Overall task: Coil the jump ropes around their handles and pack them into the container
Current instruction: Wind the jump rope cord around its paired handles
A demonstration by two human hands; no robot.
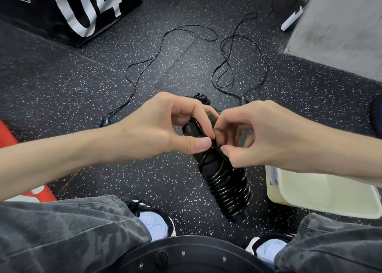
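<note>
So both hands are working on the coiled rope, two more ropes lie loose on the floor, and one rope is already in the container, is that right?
Not quite: the head view shows the container with no rope in it. Otherwise yes: left hand and right hand hold the coiled rope, and two loose ropes lie on the floor.

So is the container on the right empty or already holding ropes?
Empty as far as visible: the container shows only bare pale interior; the right hand's forearm hides part.

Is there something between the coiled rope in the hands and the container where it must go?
Nothing visible blocks it. The coiled jump rope hangs just left of the open container, with bare floor between; only the right hand's forearm crosses above the container.
</note>
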